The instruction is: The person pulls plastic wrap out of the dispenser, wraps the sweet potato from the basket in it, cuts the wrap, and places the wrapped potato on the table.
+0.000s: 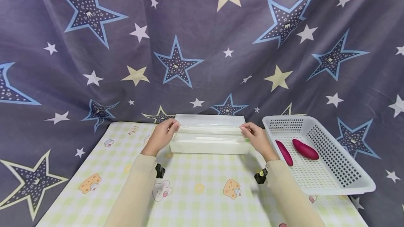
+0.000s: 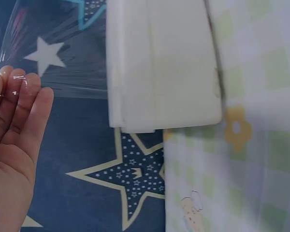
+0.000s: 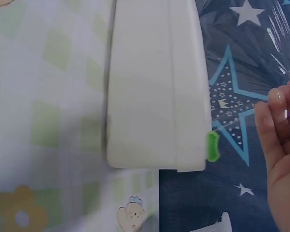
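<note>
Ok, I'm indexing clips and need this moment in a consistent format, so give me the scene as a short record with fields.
Left hand: pinches clear film
Right hand: pinches the film's other side
Film: stretched between both hands
Box: long, white, green piece at right end
Basket: white, perforated, right of box
Basket contents: two purple-red elongated items
Surface: checked tablecloth
Backdrop: dark star-patterned cloth

The table [image 1: 120,150] wears a pale green-and-white checked tablecloth [image 1: 202,211] printed with cartoon bears [image 1: 231,189], a rabbit [image 1: 160,191] and yellow flowers [image 2: 238,114]; directly on it, near the far edge, sits a long white cling film dispenser [image 1: 209,147]; to its right, at the table's side, rests a perforated white plastic basket [image 1: 359,185].
</note>
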The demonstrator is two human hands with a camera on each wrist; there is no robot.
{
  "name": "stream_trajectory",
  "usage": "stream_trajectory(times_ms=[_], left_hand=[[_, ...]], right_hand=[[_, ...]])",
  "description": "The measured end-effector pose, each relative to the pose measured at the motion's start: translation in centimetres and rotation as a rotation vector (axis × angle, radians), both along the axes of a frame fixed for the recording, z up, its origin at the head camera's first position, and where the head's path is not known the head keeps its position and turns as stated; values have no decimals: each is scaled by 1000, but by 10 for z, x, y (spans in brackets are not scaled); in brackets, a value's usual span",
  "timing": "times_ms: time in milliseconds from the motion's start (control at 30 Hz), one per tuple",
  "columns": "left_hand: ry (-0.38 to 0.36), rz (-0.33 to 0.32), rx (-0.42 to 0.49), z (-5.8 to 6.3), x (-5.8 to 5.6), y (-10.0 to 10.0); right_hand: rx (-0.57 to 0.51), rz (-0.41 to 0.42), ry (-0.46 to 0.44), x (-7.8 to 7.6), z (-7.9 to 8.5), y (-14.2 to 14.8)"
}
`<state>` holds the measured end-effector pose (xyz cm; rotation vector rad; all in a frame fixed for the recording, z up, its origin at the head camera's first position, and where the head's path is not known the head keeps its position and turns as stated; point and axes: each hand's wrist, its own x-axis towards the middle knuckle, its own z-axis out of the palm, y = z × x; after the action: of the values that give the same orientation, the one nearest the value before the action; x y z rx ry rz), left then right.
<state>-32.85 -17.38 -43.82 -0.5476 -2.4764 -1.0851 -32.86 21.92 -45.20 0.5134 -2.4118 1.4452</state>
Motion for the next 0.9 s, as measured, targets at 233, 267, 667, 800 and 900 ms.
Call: stream_trajectory(times_ms=[233, 267, 667, 800, 900], left_hand=[[6, -3, 6, 7, 4, -2], [-1, -3, 9, 7, 4, -2], [33, -14, 26, 15, 11, -2], [43, -18, 28, 19, 12, -2], [56, -25, 41, 23, 14, -1]], right_hand=[[32, -71, -51, 4, 7, 1], [31, -71, -56, 4, 7, 2], [-24, -84, -20, 11, 18, -1], [-37, -70, -9, 25, 38, -8], [-52, -54, 29, 36, 52, -13]])
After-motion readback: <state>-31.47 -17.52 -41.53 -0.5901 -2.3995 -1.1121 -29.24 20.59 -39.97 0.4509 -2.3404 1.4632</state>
